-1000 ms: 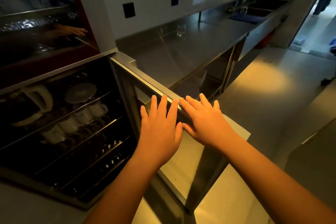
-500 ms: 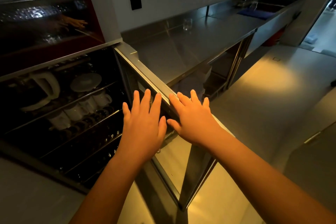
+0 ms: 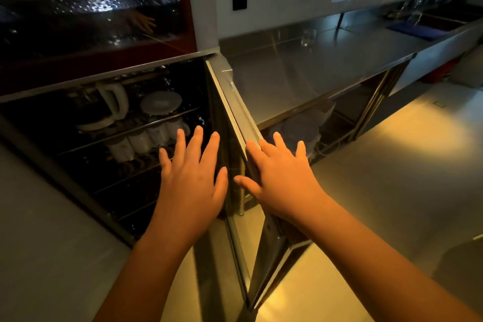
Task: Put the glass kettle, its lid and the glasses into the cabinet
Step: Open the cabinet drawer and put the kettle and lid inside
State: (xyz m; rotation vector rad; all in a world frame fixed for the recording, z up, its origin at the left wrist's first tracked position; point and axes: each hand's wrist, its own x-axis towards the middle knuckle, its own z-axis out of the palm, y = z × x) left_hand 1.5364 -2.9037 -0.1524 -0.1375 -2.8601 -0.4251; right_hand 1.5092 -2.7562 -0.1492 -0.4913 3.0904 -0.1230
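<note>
The dark lower cabinet (image 3: 65,170) stands open at the left. On its upper wire rack sit the glass kettle (image 3: 109,107) with a white handle, the round lid (image 3: 160,102) and several glasses (image 3: 154,136) below the lid. The cabinet door (image 3: 235,115) is swung partway, seen almost edge-on. My left hand (image 3: 193,180) is flat with fingers spread, in front of the door's inner side. My right hand (image 3: 277,175) lies flat on the door's outer face. Neither hand holds anything. One more glass (image 3: 308,36) stands on the steel counter.
A steel counter (image 3: 326,65) runs to the right, with a sink (image 3: 444,18) and a blue cloth (image 3: 415,30) at its far end. A glass-fronted upper cabinet (image 3: 91,8) is above. Open shelves lie under the counter. Bare floor (image 3: 392,178) spreads to the right.
The door has swung leftward towards the cabinet, from fairly wide to almost edge-on. Both hands moved left with it, the left hand now over the cabinet opening.
</note>
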